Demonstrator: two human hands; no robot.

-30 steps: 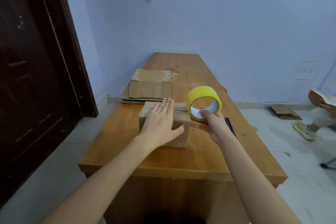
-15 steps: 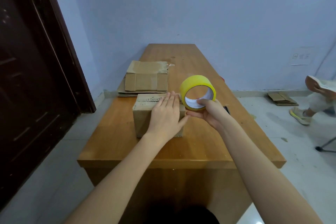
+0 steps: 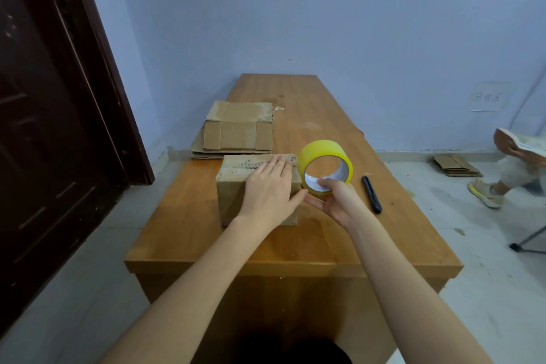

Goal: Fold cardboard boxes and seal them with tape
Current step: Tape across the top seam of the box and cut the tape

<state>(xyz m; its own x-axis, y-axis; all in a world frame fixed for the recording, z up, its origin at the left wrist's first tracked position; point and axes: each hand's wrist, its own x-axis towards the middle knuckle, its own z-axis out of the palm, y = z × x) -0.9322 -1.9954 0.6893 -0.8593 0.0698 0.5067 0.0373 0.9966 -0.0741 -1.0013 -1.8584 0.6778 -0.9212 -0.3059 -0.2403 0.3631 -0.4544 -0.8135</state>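
Table (image 3: pixel 310 233): long, wooden. Flat cardboard stack (image 3: pixel 236 133): far left. Box (image 3: pixel 233 186): near centre, closed. Left hand (image 3: pixel 270 189): flat, fingers straight, pressing box top. Tape roll (image 3: pixel 325 165): yellow, just right of box, gripped by right hand (image 3: pixel 336 201). Black knife (image 3: pixel 371 194): right.

Both arms reach forward; left hand (image 3: pixel 270 190) lies flat, fingers straight, right hand (image 3: pixel 335 201) curled in a pinching grip

Blue wall (image 3: pixel 354 23) — dark door (image 3: pixel 44 112)
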